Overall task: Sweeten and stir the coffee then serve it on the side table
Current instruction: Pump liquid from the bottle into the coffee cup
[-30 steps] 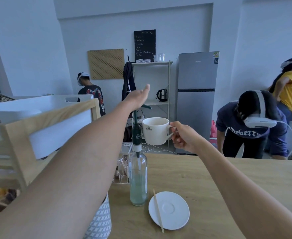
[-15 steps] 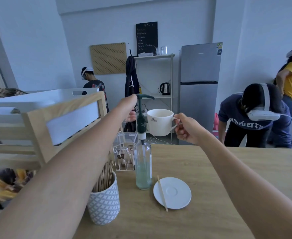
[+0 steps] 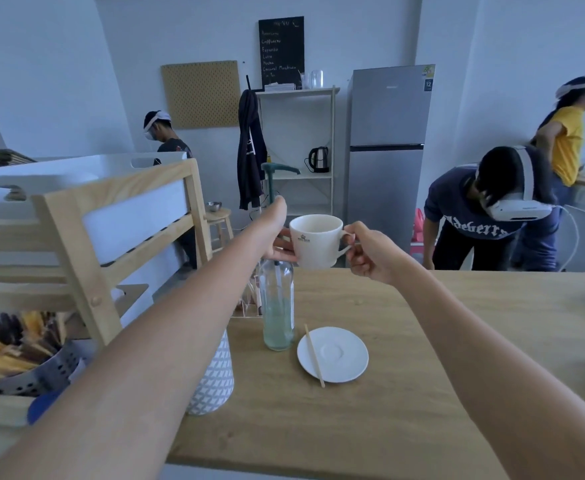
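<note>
My right hand [image 3: 367, 252] holds a white coffee cup [image 3: 315, 242] by its handle, lifted above the wooden table [image 3: 422, 341]. The cup hangs below and slightly right of the green pump spout [image 3: 279, 168] of a clear syrup bottle [image 3: 278, 306]. My left hand [image 3: 273, 233] is wrapped around the pump's neck just above the glass, its fingers touching the cup's left side. On the table to the right of the bottle sits a white saucer [image 3: 339, 355], with a wooden stir stick [image 3: 314, 355] lying across its left edge. The cup's contents are hidden.
A patterned white holder [image 3: 215, 379] stands under my left forearm. A wooden rack [image 3: 76, 237] with a white bin and a metal utensil holder [image 3: 45, 372] fills the left side. A person [image 3: 492, 216] bends over just behind the table; two others stand farther back.
My left hand has come down from open above the pump to closing around its neck. The cup has stayed beside the pump, now touching the left fingers.
</note>
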A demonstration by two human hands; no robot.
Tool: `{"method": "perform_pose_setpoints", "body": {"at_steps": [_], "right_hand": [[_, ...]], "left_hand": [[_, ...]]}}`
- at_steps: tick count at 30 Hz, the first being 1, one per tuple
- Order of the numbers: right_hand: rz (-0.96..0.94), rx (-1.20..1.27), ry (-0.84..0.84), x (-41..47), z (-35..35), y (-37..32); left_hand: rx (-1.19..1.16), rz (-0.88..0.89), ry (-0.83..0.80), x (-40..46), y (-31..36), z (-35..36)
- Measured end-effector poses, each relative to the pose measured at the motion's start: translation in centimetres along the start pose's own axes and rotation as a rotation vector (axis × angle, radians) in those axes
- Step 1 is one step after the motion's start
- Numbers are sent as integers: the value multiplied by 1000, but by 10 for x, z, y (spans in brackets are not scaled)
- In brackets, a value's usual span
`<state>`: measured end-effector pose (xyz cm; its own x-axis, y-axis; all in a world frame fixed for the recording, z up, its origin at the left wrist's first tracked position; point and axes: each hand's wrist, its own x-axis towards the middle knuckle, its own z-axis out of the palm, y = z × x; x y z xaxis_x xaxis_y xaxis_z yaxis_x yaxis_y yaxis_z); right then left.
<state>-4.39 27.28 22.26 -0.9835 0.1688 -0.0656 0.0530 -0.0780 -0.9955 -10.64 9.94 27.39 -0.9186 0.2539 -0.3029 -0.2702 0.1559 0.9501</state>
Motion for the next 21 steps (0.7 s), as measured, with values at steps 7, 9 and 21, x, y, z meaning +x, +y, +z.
{"method": "perform_pose_setpoints", "body": {"at_steps": [7,9,21], "right_hand": [[125,-1,48,-4,-15,40],[173,0,60,-5,-18,55],[380,3,98,-5,-36,150]], "left_hand": [[-66,-56,-48,13,-46,14],[-56,-74,-53,21,-62,19],[-53,-209,-98,61,-161,41]]}}
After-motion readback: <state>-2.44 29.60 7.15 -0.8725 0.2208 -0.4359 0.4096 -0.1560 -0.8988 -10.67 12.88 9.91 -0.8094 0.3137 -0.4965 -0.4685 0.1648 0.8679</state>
